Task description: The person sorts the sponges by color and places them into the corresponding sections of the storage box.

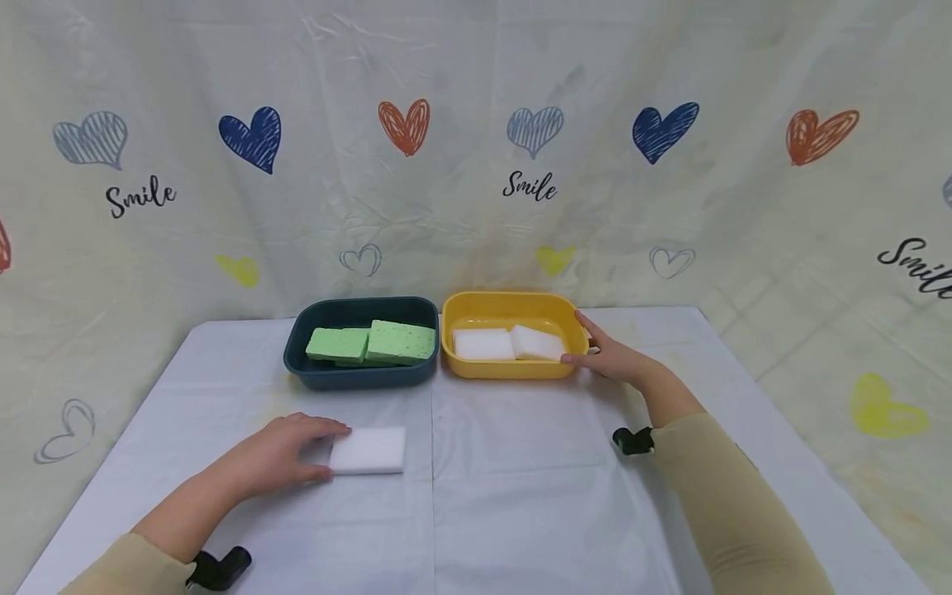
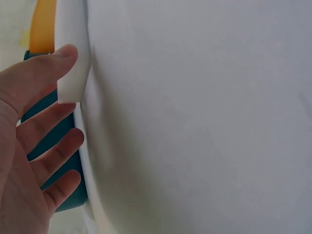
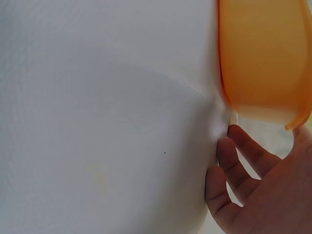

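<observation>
A white sponge block (image 1: 368, 451) lies flat on the table, left of the middle. My left hand (image 1: 286, 450) holds its left end between thumb and index finger; in the left wrist view the thumb lies over the sponge's (image 2: 73, 80) near face, and the other fingers spread loosely. My right hand (image 1: 613, 355) grips the right end of a yellow tray (image 1: 513, 368), thumb at the front corner and index finger along the far side. Two white sponges (image 1: 483, 345) lie in that tray. The right wrist view shows the right hand's other fingers (image 3: 229, 161) loosely bent beside the tray.
Left of the yellow tray stands a dark teal tray (image 1: 360, 379) with several green sponges (image 1: 402, 341) in it. Both trays stand at the back of the white-covered table (image 1: 506, 504), before a hanging cloth (image 1: 461, 215) printed with hearts.
</observation>
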A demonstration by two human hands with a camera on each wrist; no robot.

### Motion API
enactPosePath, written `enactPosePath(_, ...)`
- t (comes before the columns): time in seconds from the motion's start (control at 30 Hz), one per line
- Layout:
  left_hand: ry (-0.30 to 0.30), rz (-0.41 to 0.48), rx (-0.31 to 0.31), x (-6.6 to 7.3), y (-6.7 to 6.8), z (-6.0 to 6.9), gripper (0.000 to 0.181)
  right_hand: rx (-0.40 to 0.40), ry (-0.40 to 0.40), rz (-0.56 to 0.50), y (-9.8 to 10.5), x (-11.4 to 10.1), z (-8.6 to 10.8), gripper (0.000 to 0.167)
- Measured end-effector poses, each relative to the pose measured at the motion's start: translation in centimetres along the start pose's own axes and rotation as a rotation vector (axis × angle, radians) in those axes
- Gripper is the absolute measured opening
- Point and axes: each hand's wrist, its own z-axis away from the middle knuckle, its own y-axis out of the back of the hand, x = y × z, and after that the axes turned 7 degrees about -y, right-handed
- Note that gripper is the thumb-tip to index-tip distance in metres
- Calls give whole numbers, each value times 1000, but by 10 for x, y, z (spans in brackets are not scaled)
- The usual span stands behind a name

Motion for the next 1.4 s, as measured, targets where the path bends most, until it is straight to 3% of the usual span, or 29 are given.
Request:
enactPosePath(0.17, 21, 20, 2, -3, -3, -1, 53, -3, -8, -4, 0, 0, 0, 115)
enactPosePath(0.37, -3, 35, 27, -3, -2, -5, 50, -2, -3, 9, 0, -2, 1, 115)
enactPosePath(0.57, 31, 94, 49, 9, 4, -24, 50, -8, -4, 13, 1, -3, 2, 115)
enactPosePath(0.8, 23, 72, 116, 41, 16, -69, 50, -4, -8, 4, 0, -3, 2, 116)
enactPosePath(1.03, 55, 78, 133, 75, 30, -131, 51, 4, -2, 13, 1, 0, 1, 112)
enactPosePath(1.2, 60, 85, 138, 84, 27, -171, 52, 8, -3, 20, 0, -1, 1, 113)
enactPosePath(1.4, 88, 16, 185, 84, 30, -208, 52, 9, -5, 33, -1, -2, 0, 115)
